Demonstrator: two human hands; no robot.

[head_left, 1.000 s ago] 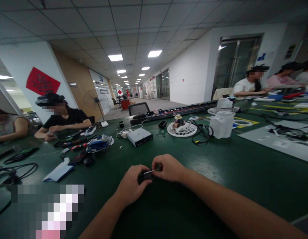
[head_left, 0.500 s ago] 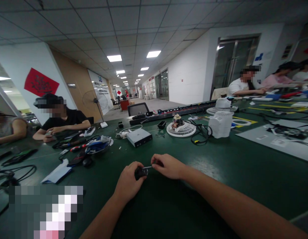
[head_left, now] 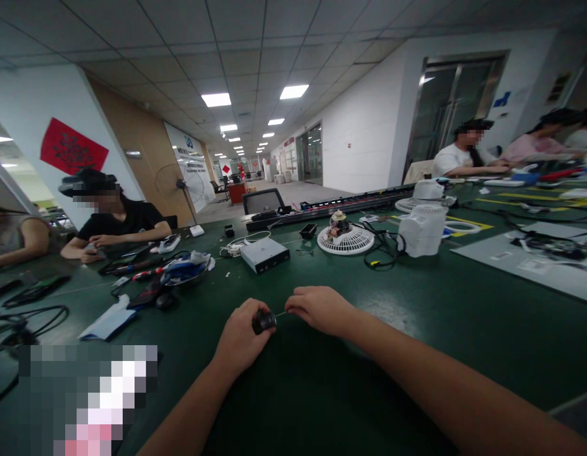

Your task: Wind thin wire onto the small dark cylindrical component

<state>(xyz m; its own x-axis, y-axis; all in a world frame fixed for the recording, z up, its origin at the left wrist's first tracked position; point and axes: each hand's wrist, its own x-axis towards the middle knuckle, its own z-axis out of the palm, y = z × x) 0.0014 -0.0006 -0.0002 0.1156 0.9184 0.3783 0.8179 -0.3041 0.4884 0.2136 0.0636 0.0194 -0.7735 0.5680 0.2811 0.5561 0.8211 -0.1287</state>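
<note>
Low over the green table [head_left: 464, 329], my left hand [head_left: 240, 339] is closed around a small black part [head_left: 263, 322]. A thin metal pin [head_left: 280, 313] sticks out of that part toward the right. My right hand [head_left: 321, 309] pinches the pin's far end with closed fingers. The two hands sit close together near the table's front middle, a short gap between them.
A silver box [head_left: 265, 254] lies beyond my hands. A white fan grille with a motor [head_left: 345, 239] and a white housing [head_left: 420, 233] stand at the back right. Cables and tools [head_left: 170, 275] clutter the left. Other people sit at the far left and far right.
My hands have drawn slightly apart, and more of the thin pin shows between them. The view has tilted up a little.
</note>
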